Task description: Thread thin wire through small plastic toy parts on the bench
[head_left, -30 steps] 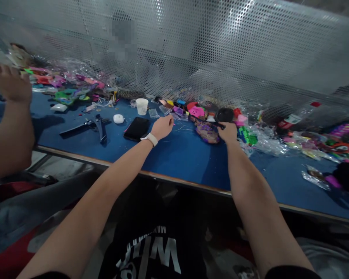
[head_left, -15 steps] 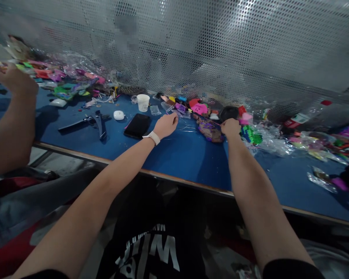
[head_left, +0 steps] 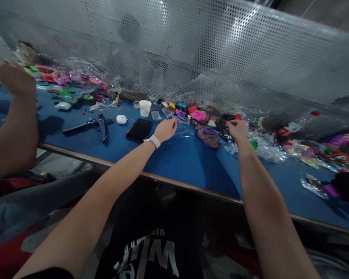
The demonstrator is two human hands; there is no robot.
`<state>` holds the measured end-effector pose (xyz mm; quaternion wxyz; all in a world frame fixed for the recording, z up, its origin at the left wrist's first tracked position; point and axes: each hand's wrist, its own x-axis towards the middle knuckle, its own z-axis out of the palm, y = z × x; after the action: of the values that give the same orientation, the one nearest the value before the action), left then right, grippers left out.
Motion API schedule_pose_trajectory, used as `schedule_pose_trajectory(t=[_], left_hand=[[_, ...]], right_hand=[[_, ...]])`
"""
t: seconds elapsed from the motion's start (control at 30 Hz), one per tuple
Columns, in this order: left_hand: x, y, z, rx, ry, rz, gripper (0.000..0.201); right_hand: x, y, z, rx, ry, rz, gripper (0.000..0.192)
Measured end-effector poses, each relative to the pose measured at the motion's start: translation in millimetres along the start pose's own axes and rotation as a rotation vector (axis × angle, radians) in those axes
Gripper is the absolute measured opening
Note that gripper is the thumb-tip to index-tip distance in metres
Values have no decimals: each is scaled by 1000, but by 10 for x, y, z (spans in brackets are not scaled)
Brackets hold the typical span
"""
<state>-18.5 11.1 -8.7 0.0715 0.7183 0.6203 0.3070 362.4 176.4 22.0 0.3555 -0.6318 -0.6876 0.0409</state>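
My left hand [head_left: 165, 131], with a pale band on the wrist, is closed over the blue table; what its fingers hold, if anything, is hidden. Beside it, thin clear strands [head_left: 186, 135] lie on the tabletop. A brown and purple patterned piece [head_left: 208, 135] rests flat between my two hands, touched by neither. My right hand [head_left: 237, 130] is pinched at thumb and fingertips, close to a round black object [head_left: 223, 122]. Anything in that pinch is too small to make out. Clear plastic wrapping [head_left: 264, 147] lies just right of it.
Left of my hands lie a black phone-like slab [head_left: 139, 130], a white case [head_left: 121, 119], a paper cup [head_left: 145, 108] and a dark tool [head_left: 100, 126]. Colourful pieces line the perforated metal screen [head_left: 174, 46]. A bottle [head_left: 293, 128] stands right; another person's arm [head_left: 14, 116] reaches in left.
My right hand has moved right, away from the brown and purple piece. My left hand stays nearly in place. The camera view has shifted slightly, and the other person's hand has moved.
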Motion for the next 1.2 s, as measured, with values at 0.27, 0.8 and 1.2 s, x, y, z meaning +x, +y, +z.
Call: schedule_pose_trajectory(t=[0.27,0.8,1.2], left_hand=[[63,-145,99,-21,82,22,26],[31,-83,22,-308,-8,84,28],[-62,32,-32,-191,-41,189,15]], right_hand=[[-582,-600,119,609,-187,30,44],[-1020,-1164,467,619,-285,-345,29],[-1220,-1305,555,845,-366,-195,44]])
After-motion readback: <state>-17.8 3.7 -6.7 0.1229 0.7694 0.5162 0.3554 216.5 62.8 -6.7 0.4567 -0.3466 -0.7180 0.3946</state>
